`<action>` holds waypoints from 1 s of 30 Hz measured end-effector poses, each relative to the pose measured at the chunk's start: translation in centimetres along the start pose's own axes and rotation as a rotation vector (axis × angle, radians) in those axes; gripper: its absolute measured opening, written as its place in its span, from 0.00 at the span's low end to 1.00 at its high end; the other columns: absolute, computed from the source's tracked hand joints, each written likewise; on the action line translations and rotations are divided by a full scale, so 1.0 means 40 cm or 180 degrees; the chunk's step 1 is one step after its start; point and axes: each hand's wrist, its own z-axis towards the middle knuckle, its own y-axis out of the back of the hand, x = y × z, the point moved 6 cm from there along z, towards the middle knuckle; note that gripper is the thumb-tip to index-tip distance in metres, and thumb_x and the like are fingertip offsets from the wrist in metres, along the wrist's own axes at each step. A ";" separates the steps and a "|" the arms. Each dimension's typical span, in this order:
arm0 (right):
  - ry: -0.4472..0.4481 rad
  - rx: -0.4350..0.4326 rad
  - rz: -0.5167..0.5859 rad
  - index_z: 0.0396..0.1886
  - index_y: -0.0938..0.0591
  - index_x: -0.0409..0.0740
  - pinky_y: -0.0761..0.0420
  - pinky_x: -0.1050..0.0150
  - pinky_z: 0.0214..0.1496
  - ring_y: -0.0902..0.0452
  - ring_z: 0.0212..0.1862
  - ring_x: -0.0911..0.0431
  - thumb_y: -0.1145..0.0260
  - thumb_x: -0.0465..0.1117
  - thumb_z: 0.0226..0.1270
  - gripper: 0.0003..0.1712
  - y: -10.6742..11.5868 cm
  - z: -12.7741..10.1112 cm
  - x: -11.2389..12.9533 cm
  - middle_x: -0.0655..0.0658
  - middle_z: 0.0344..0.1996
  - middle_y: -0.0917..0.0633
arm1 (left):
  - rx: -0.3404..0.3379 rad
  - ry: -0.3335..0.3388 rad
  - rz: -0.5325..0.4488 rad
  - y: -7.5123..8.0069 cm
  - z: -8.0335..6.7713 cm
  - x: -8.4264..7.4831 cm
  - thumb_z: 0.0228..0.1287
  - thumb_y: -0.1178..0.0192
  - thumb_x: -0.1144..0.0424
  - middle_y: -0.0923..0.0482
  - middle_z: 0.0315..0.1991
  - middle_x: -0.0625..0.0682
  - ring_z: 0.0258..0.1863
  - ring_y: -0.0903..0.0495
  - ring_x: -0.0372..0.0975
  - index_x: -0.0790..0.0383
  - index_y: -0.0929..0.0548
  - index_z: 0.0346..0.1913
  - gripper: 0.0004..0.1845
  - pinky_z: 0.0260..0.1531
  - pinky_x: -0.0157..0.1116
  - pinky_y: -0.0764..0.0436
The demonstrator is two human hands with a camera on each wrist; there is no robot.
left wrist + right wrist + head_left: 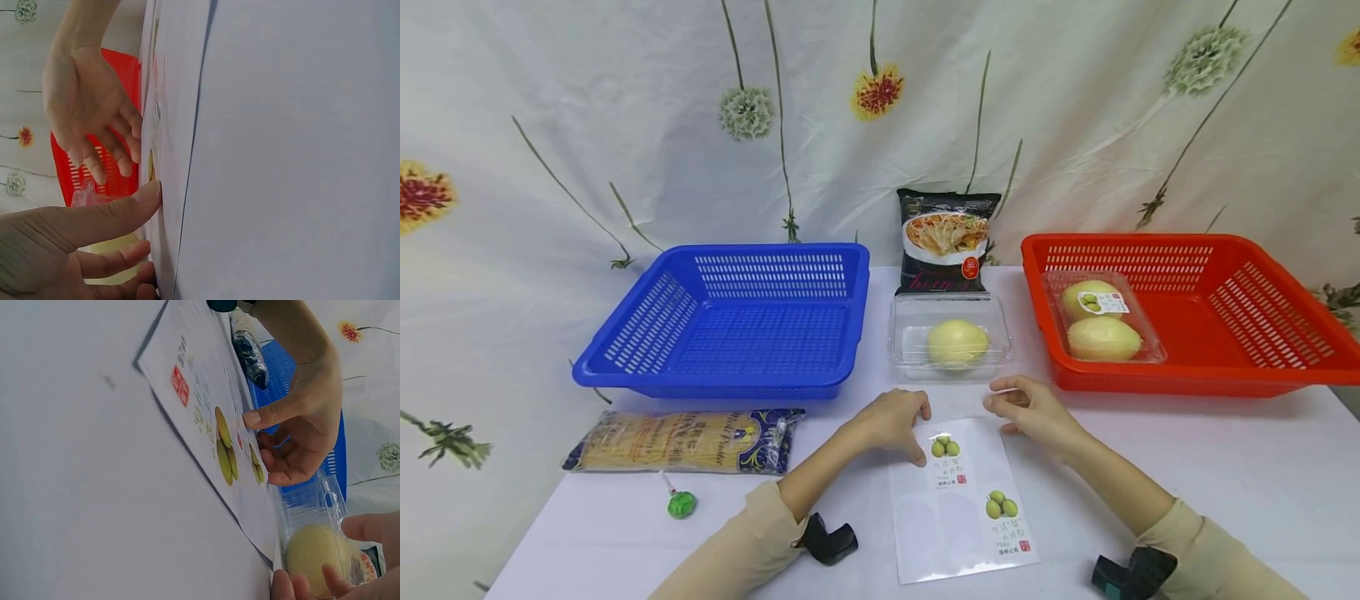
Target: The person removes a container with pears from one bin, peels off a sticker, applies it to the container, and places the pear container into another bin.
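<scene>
On the glossy label sheet [958, 500] — left hand [891, 421] presses, fingers curled.

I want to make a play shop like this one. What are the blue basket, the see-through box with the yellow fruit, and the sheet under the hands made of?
Blue basket: looks like hard, glossy plastic with moulded slots.
See-through box: thin clear plastic, probably; the fruit shows through it.
Sheet: glossy white with printed pear stickers, likely coated paper or film. The left hand presses it; the right hand hovers nearby.
</scene>
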 end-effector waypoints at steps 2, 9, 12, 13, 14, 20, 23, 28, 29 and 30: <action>0.0049 0.0061 -0.0112 0.55 0.30 0.28 0.18 0.59 0.43 0.24 0.45 0.50 0.37 0.40 0.64 0.25 -0.001 0.002 0.001 0.35 0.45 0.21 | 0.0001 0.0022 -0.0024 0.001 0.005 0.001 0.34 0.23 0.65 0.27 0.27 0.48 0.28 0.30 0.38 0.63 0.21 0.37 0.23 0.30 0.34 0.28; 0.0792 0.0212 -0.0558 0.49 0.25 0.28 0.20 0.63 0.44 0.23 0.40 0.51 0.36 0.33 0.61 0.18 -0.007 -0.002 0.021 0.36 0.41 0.19 | 0.0060 -0.0207 -0.0393 0.012 0.015 0.011 0.40 0.26 0.66 0.39 0.13 0.42 0.18 0.40 0.33 0.59 0.24 0.17 0.14 0.19 0.27 0.41; 0.1113 0.0218 -0.0666 0.47 0.24 0.28 0.22 0.62 0.47 0.23 0.42 0.48 0.36 0.30 0.60 0.16 -0.008 -0.006 0.034 0.34 0.43 0.19 | 0.0084 -0.0352 -0.0782 0.023 0.014 0.017 0.45 0.29 0.66 0.39 0.13 0.41 0.17 0.42 0.32 0.61 0.25 0.17 0.13 0.19 0.26 0.42; 0.1161 0.0231 -0.0656 0.46 0.24 0.28 0.21 0.62 0.47 0.22 0.42 0.48 0.36 0.30 0.60 0.15 -0.008 -0.007 0.038 0.33 0.43 0.19 | 0.0079 -0.0377 -0.0953 0.027 0.013 0.018 0.47 0.31 0.66 0.36 0.14 0.41 0.18 0.40 0.31 0.62 0.23 0.18 0.11 0.21 0.25 0.40; 0.1184 0.0226 -0.0655 0.46 0.23 0.28 0.21 0.63 0.46 0.22 0.41 0.48 0.37 0.29 0.60 0.15 -0.006 -0.008 0.041 0.33 0.44 0.19 | 0.0061 -0.0375 -0.1141 0.031 0.011 0.020 0.49 0.31 0.66 0.33 0.15 0.41 0.19 0.37 0.31 0.64 0.21 0.21 0.09 0.22 0.25 0.37; 0.1626 -0.0270 -0.1098 0.42 0.20 0.33 0.18 0.61 0.39 0.23 0.39 0.51 0.34 0.27 0.57 0.12 0.008 -0.021 0.073 0.39 0.40 0.18 | -0.0045 -0.0027 -0.2604 0.029 0.008 0.035 0.55 0.35 0.66 0.16 0.32 0.53 0.29 0.20 0.35 0.72 0.17 0.42 0.14 0.34 0.33 0.19; 0.2135 -0.0709 -0.1515 0.40 0.17 0.36 0.19 0.54 0.43 0.25 0.42 0.49 0.31 0.27 0.52 0.13 0.007 -0.041 0.099 0.41 0.40 0.19 | 0.0004 0.0107 -0.3408 0.014 0.008 0.035 0.58 0.39 0.70 0.16 0.37 0.60 0.31 0.16 0.40 0.77 0.22 0.50 0.18 0.35 0.40 0.16; 0.2812 -0.1194 -0.1912 0.39 0.14 0.37 0.22 0.54 0.42 0.28 0.44 0.48 0.26 0.27 0.45 0.17 -0.004 -0.073 0.131 0.41 0.40 0.22 | 0.0079 0.0155 -0.4260 -0.002 0.010 0.023 0.64 0.47 0.72 0.18 0.41 0.56 0.39 0.17 0.42 0.73 0.30 0.59 0.20 0.42 0.44 0.18; 0.2890 -0.1216 -0.1943 0.40 0.14 0.37 0.22 0.55 0.41 0.29 0.44 0.49 0.26 0.28 0.44 0.18 -0.008 -0.077 0.137 0.41 0.40 0.22 | 0.0091 0.0133 -0.4344 -0.004 0.009 0.018 0.65 0.48 0.71 0.18 0.42 0.54 0.40 0.17 0.42 0.71 0.32 0.60 0.21 0.44 0.44 0.18; 0.2930 -0.1222 -0.1961 0.40 0.14 0.37 0.23 0.55 0.41 0.29 0.44 0.49 0.25 0.29 0.44 0.19 -0.012 -0.080 0.140 0.41 0.40 0.22 | 0.0105 0.0117 -0.4411 -0.004 0.010 0.015 0.66 0.49 0.71 0.19 0.43 0.54 0.42 0.18 0.42 0.70 0.33 0.62 0.21 0.45 0.45 0.19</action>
